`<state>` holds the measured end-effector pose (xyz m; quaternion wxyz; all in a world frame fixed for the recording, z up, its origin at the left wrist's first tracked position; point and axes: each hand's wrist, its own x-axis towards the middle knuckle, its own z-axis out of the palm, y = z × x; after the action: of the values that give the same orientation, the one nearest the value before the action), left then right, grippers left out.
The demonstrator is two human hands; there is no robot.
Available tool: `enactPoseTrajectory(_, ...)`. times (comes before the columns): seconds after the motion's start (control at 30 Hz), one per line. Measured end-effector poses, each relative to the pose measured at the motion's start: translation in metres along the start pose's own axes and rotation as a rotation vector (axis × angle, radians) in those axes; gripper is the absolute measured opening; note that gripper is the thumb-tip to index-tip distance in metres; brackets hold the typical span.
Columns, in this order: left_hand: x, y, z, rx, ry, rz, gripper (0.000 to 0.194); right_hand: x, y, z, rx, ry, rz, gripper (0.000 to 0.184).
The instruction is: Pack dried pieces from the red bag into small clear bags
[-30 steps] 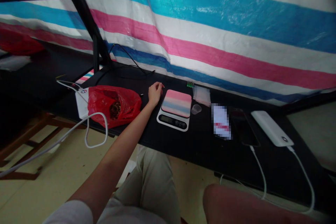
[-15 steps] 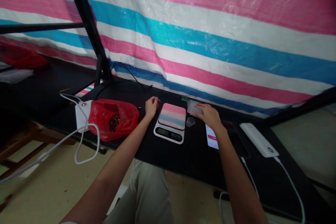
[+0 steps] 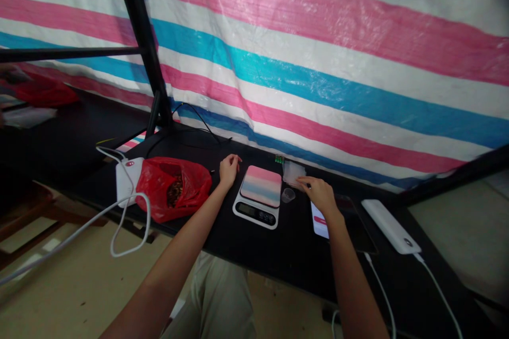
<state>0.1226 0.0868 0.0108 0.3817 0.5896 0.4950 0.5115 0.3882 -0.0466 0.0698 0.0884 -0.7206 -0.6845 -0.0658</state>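
Observation:
A small kitchen scale (image 3: 257, 196) with a pink-and-blue striped top stands on the black table (image 3: 286, 249). My left hand (image 3: 229, 168) rests on the table just left of the scale, fingers curled, holding nothing I can see. My right hand (image 3: 319, 194) lies to the scale's right, fingertips pinching the edge of a stack of clear plastic bags (image 3: 293, 172). A tiny clear cup (image 3: 288, 195) sits between the scale and my right hand. A phone (image 3: 319, 220) lies partly under my right wrist.
A red plastic bag (image 3: 173, 187) with brown contents lies left of my left hand, beside a white power bank (image 3: 124, 181) with a looping cable. Another white power bank (image 3: 390, 225) sits at the right. A striped tarp (image 3: 318, 63) hangs behind; a black post (image 3: 143, 37) stands at the left.
My right hand came up from below the table onto the clear bags, then drew back slightly toward me with its fingertips on them. The left hand stayed put.

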Motion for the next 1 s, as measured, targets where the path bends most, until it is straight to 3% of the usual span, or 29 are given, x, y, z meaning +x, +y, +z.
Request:
enactPoseTrajectory(0.13, -0.002, 0.002, -0.001, -0.007, -0.003, 0.018, 0.033, 0.0, -0.001, 0.005, 0.001, 0.092, -0.001, 0.025)
enactPoseTrajectory(0.27, -0.003, 0.002, -0.001, -0.009, -0.007, 0.032, 0.033, -0.002, -0.001, 0.012, 0.013, 0.062, -0.08, 0.029)
enactPoseTrajectory(0.43, -0.001, 0.0, 0.0, -0.012, -0.006, 0.022, 0.033, -0.006, 0.0, 0.014, 0.02, 0.115, 0.008, 0.021)
enactPoseTrajectory(0.57, -0.002, 0.007, -0.001, -0.024, 0.021, 0.07, 0.034, 0.0, -0.006, 0.002, 0.188, 0.384, 0.154, 0.02)
enactPoseTrajectory(0.63, -0.008, 0.015, -0.003, 0.007, 0.062, 0.166, 0.033, 0.007, -0.02, -0.003, 0.427, 0.572, 0.223, 0.022)
enactPoseTrajectory(0.7, -0.018, 0.024, -0.005, 0.091, 0.076, 0.319, 0.03, 0.015, -0.044, -0.004, 0.732, 0.677, 0.254, 0.023)
enactPoseTrajectory(0.73, -0.023, 0.028, -0.006, 0.149, 0.054, 0.412, 0.027, 0.019, -0.059, -0.002, 0.878, 0.671, 0.264, 0.022)
enactPoseTrajectory(0.87, -0.041, 0.037, -0.006, 0.387, -0.152, 0.755, 0.021, 0.029, -0.119, 0.017, 1.327, 0.42, 0.201, 0.019)
enactPoseTrajectory(1.0, -0.042, 0.038, -0.004, 0.576, -0.193, 0.848, 0.022, 0.027, -0.146, 0.031, 1.463, 0.355, 0.201, 0.018)
